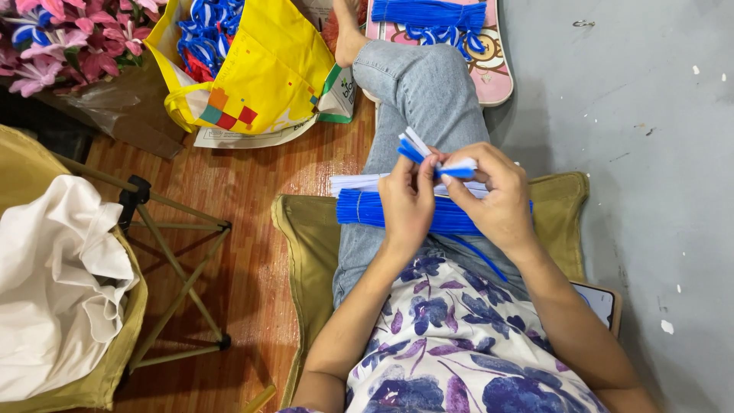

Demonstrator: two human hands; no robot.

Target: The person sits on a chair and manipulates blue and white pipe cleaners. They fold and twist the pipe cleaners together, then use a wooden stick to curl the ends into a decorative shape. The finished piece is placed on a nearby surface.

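Observation:
My left hand and my right hand meet above my lap and pinch a small bent bunch of blue and white pipe cleaners between their fingertips. Under the hands a thick bundle of blue pipe cleaners lies across my jeans-clad leg, with a thinner white bundle just above it. One loose blue strand trails toward my floral shirt.
I sit on a tan folding chair. A yellow bag holds blue and white loops, beside pink artificial flowers. More blue pipe cleaners lie on a pink board. A second folding chair with white cloth stands left. A phone rests right.

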